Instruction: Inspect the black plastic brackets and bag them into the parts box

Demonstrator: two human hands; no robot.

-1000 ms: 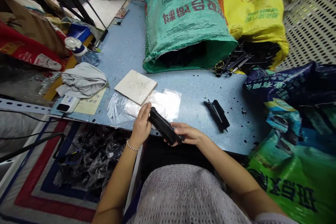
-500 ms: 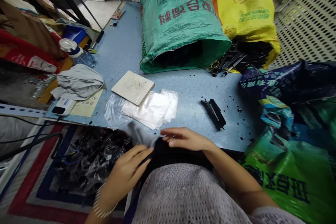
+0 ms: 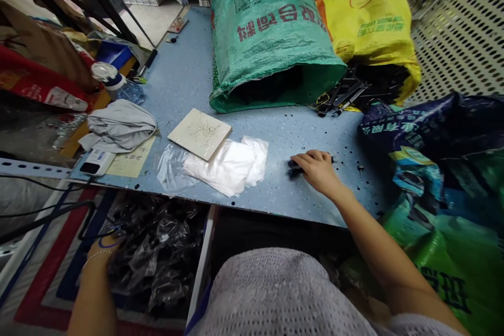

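Observation:
On the blue speckled table (image 3: pixel 271 202), my right hand (image 3: pixel 319 170) is closed over the slim black parts, which are blurred and mostly covered by my fingers. One dark end (image 3: pixel 294 169) shows left of my fingertips. My left hand (image 3: pixel 101 248) is low at the left, beside a heap of black items in clear plastic bags (image 3: pixel 165 252) below the table edge. A blue loop (image 3: pixel 110 241) crosses near its fingers, whose shape is unclear. Between my hands, a stack of white plastic bags (image 3: pixel 230 168) lies partly under a square beige board (image 3: pixel 200 132) with specks on it.
An open green woven sack (image 3: pixel 275 37) and a yellow sack (image 3: pixel 368 10) holding black parts lie at the back. Dark blue and green bags (image 3: pixel 433 121) crowd the right. At left are a grey cloth (image 3: pixel 122 126), a white device (image 3: pixel 97 161) and a water bottle (image 3: pixel 128 89).
My left hand has moved from the front of my body down to the left, by the bagged items. My right hand has reached right and forward onto the black parts.

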